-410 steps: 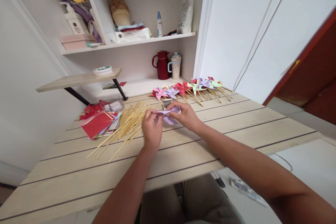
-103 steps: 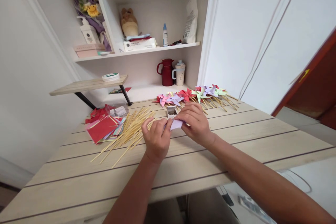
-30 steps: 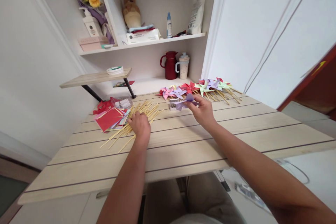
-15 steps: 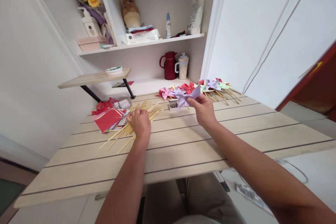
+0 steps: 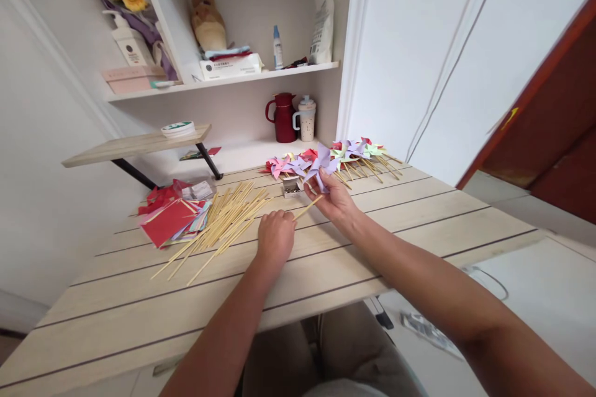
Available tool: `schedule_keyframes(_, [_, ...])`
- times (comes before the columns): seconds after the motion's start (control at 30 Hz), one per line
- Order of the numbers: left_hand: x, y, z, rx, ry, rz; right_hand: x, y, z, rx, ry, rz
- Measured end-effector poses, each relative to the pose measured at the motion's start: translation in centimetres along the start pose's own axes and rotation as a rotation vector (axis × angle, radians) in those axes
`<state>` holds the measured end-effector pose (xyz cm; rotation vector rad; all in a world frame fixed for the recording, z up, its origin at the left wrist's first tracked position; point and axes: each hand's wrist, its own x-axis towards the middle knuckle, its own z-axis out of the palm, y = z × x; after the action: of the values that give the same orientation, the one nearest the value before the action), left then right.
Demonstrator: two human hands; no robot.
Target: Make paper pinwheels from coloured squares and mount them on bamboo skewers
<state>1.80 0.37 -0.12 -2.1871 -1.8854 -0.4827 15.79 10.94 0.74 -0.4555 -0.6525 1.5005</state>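
My right hand (image 5: 336, 200) holds a folded purple paper pinwheel (image 5: 321, 164) upright above the wooden table (image 5: 419, 223). My left hand (image 5: 275, 237) pinches one thin wooden stick (image 5: 308, 206), whose far tip points toward the right hand. A loose pile of wooden sticks (image 5: 221, 223) lies just left of the left hand. A small open box of pins (image 5: 291, 186) sits behind the two hands.
A stack of red and coloured paper squares (image 5: 170, 220) lies at the table's left. Several finished pinwheels (image 5: 344, 155) on sticks lie along the back edge. A red jug (image 5: 283, 118) and a cup (image 5: 307, 118) stand on the low shelf behind.
My left hand has lifted one stick out of the pile and carried it right toward the pinwheel. The right hand has turned the purple pinwheel upright and come slightly nearer.
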Motion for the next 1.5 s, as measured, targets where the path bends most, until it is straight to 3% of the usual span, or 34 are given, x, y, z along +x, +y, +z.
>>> schedule_keyframes(0.17, [0.1,1.0,0.1,-0.046,0.027,0.037,-0.5,0.4,0.5,-0.076,-0.097,-0.033])
schedule_keyframes(0.37, [0.5,2.0,0.2,-0.187,0.067,0.050,-1.6,0.2,1.5,0.077,-0.096,0.098])
schedule_keyframes(0.5, [0.5,1.7,0.3,-0.450,0.030,0.032,-2.3,-0.3,2.1,0.159,-0.122,0.157])
schedule_keyframes(0.6, [0.4,1.3,0.2,-0.716,0.058,-0.044,-2.4,-1.0,2.5,0.130,-0.163,0.115])
schedule_keyframes(0.73, [0.3,0.6,-0.8,-0.970,0.240,-0.212,-1.9,-2.6,2.3,0.035,-0.189,-0.100])
schedule_keyframes(0.87, [0.1,-0.5,-2.3,-0.977,0.486,-0.313,-2.1,-3.7,1.4,-0.217,-0.270,-0.338])
schedule_keyframes(1.0, [-0.4,-1.1,-2.7,-0.781,0.668,-0.152,-4.1,-3.7,1.7,-0.801,-0.641,-0.626])
schedule_keyframes(1.07, [-0.6,-1.3,-2.6,-0.665,0.727,-0.033,-5.2,-3.7,2.3,-0.897,-0.741,-0.845])
schedule_keyframes(1.13, [-0.7,-1.4,-2.4,-0.558,0.759,0.058,-5.9,-3.9,2.8,-0.914,-0.750,-0.988])
schedule_keyframes(1.27, [-0.7,-1.7,-2.5,-0.406,0.791,0.141,-6.3,-4.5,3.2,-0.932,-0.679,-1.142])
schedule_keyframes(1.5, [-0.7,-1.5,-3.2,-0.361,0.836,0.206,-6.3,-4.7,3.0,-0.940,-0.670,-1.228])
